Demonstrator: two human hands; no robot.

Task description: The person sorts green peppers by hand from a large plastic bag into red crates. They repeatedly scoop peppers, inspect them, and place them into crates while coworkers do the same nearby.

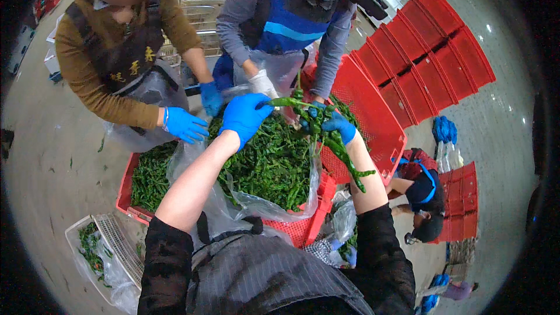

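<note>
My left hand (246,117), in a blue glove, is over the heap of peppers with its fingertips pinching the end of a long green chili pepper (283,102). Several more green chili peppers (340,151) are bunched in my right hand (339,126), also gloved in blue. Some of them hang down along my right wrist. Beneath both hands lies a large heap of green chili peppers (271,166) in a crate lined with a clear plastic bag (275,213). The peppers partly hide my right fingers.
Two co-workers face me across the heap; one's blue-gloved hand (186,124) is near my left hand. A red crate (124,197) of peppers stands at left, above a white crate (74,245) on the floor. Stacked red crates (420,57) rise at right. Another person (422,183) bends nearby.
</note>
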